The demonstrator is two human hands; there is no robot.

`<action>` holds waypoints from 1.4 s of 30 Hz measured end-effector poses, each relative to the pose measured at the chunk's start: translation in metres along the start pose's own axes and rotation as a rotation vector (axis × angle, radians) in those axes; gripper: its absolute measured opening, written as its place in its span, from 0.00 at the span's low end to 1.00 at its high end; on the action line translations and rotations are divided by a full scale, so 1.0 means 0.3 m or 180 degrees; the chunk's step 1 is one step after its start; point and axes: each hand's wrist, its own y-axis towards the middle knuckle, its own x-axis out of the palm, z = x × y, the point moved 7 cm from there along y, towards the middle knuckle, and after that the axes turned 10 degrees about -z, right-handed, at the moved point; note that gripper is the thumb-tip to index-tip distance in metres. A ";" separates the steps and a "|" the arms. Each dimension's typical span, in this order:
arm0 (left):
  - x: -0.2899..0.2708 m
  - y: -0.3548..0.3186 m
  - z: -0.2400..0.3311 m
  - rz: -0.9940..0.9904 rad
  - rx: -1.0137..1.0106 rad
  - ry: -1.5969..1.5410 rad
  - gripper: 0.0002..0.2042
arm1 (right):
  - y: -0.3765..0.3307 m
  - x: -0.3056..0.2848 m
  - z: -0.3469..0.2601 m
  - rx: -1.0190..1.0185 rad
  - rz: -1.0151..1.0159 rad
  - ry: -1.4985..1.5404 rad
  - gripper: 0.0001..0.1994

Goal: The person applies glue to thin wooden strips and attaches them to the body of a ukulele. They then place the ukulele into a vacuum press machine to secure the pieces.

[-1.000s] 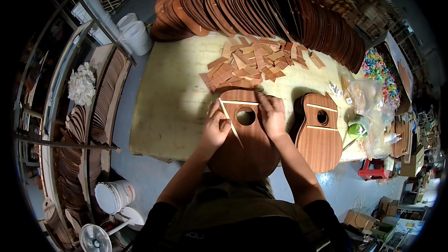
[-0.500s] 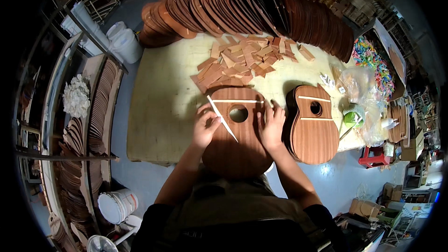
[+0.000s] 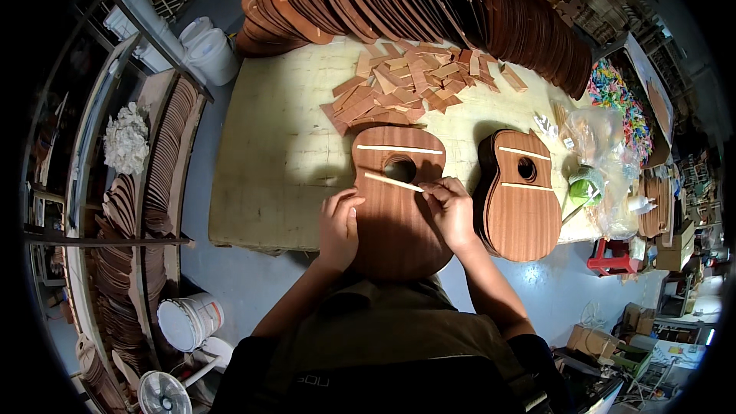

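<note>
A brown guitar-shaped wooden plate point(image 3: 399, 245) with a round sound hole lies in front of me at the table's near edge. One pale wooden strip point(image 3: 400, 150) runs across it above the hole. Below the hole, a second pale strip point(image 3: 392, 182) lies slightly slanted, its right end pinched between the thumb and fingers of my right hand point(image 3: 452, 213). My left hand point(image 3: 337, 228) rests against the plate's left edge, holding no strip, its fingers loosely bent and the thumb apart. To the right sits a stack of similar plates point(image 3: 521, 218), the top one bearing two pale strips.
Small thin wood pieces point(image 3: 406, 80) are heaped beyond the plate. A long row of upright curved plates point(image 3: 368, 4) lines the table's far side. At right are plastic bags point(image 3: 598, 134), a green-and-white container point(image 3: 585, 186) and colourful clips point(image 3: 621, 107). A red stool point(image 3: 611, 258) stands below.
The strip has passed from my left hand to my right and turned from steep to nearly crosswise below the hole. My left hand has moved down to the plate's edge.
</note>
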 end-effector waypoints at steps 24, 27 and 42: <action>0.097 -0.031 -0.037 -0.0533 -0.0088 0.0498 0.21 | -0.182 0.095 0.092 0.0700 0.0065 -0.1848 0.23; 0.102 -0.033 -0.038 -0.0538 -0.0130 0.0485 0.21 | -0.192 0.097 0.098 0.0655 0.0156 -0.1866 0.22; 0.103 -0.014 0.022 -0.0279 -0.0192 0.0733 0.25 | -0.129 -0.261 0.191 0.0215 0.0543 -0.0620 0.19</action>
